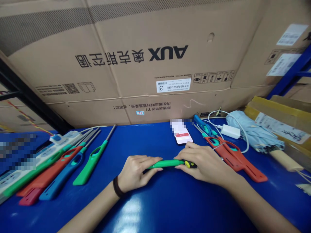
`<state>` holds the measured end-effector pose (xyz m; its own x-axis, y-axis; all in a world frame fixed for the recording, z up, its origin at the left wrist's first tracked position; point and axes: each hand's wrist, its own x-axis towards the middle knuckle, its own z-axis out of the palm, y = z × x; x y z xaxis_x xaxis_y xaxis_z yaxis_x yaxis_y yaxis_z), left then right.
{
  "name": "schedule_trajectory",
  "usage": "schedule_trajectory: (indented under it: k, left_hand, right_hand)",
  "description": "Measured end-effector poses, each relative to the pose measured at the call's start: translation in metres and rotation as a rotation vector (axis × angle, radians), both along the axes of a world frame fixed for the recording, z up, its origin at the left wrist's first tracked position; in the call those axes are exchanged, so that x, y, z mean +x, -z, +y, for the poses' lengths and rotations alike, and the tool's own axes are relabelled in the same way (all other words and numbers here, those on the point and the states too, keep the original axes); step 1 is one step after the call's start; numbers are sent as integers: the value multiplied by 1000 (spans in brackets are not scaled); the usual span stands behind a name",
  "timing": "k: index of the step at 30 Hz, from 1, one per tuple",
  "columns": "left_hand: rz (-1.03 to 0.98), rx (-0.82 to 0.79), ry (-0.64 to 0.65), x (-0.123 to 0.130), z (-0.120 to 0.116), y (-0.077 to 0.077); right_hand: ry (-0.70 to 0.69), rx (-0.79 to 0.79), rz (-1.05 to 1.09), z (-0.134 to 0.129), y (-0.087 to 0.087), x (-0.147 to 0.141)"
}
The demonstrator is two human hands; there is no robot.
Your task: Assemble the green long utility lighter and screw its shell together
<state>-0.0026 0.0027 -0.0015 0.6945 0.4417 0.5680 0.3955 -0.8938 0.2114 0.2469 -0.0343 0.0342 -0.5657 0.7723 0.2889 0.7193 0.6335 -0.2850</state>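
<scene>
In the middle of the blue table, my left hand (pixel 139 171) is closed on one end of a green gas lighter (pixel 167 164), which lies level and is seen edge-on. My right hand (pixel 202 161) pinches around its other end, where a black-and-yellow tool handle (pixel 189 164) shows between thumb and fingers. Whether that handle belongs to a screwdriver is hidden by the hand. Just beyond, a phone (pixel 183 137) lies with its screen lit. To the right of it, orange lighter bodies (pixel 228 153) lie in a pile, with a blue lighter (pixel 202 124) behind them.
At the left lie another green lighter (pixel 91 163), a blue one (pixel 62 178) and red ones (pixel 48 171), beside a white power strip (pixel 18 181). A large carton (pixel 136 77) walls off the back. On the right are a folded umbrella (pixel 252 129), a white charger (pixel 230 132) and an open box (pixel 282 119).
</scene>
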Motion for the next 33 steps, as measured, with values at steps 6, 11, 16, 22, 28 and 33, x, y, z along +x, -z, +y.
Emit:
schedule_trajectory:
  k: [6,11,16,22,28,33]
  left_hand:
    - [17,-149,32,-1,1,1]
    - [31,46,19,-2,7,1]
    - [129,297,-21,-5,9,-3]
    - [49,46,-13,-6,7,-5]
    - [112,-86,-2,-2,4,-1]
    - [121,46,-35,-1,5,2]
  right_hand:
    - [-20,-61,-47,-4,-4,-3]
    - [25,-150,-55,-6,-8,-4]
    - [44,-251,-27,-5,-10,-1]
    - [99,-232,-49,-2,-12,8]
    - [87,-166,-81,-1,-8,1]
    - [125,-50,-38,-1,-10,12]
